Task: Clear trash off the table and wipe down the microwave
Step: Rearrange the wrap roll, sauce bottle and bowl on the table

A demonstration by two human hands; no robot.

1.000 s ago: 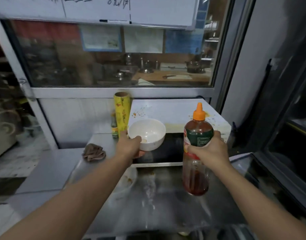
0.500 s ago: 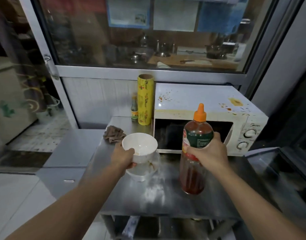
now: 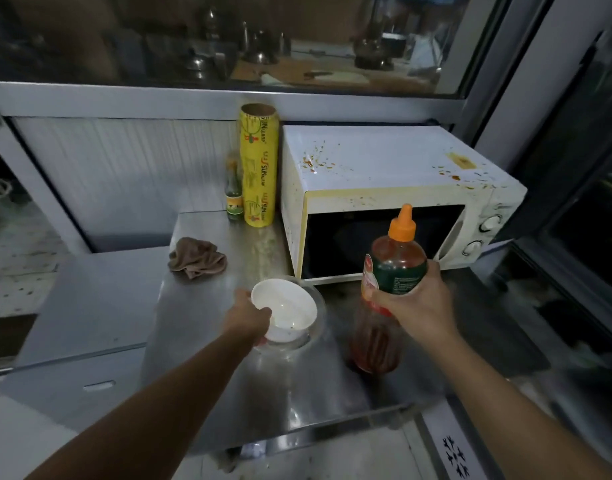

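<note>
On the steel table (image 3: pixel 200 375) we see the sauce-spattered white microwave (image 3: pixel 377 168), then the yellow roll (image 3: pixel 259 168) printed "SUN". Our right hand (image 3: pixel 413 303) grips the orange-capped sauce bottle (image 3: pixel 394 268), its label unreadable; our left hand (image 3: pixel 249 318) holds the white bowl (image 3: pixel 287 306), apparently over a clear bowl (image 3: pixel 316 327).
</note>
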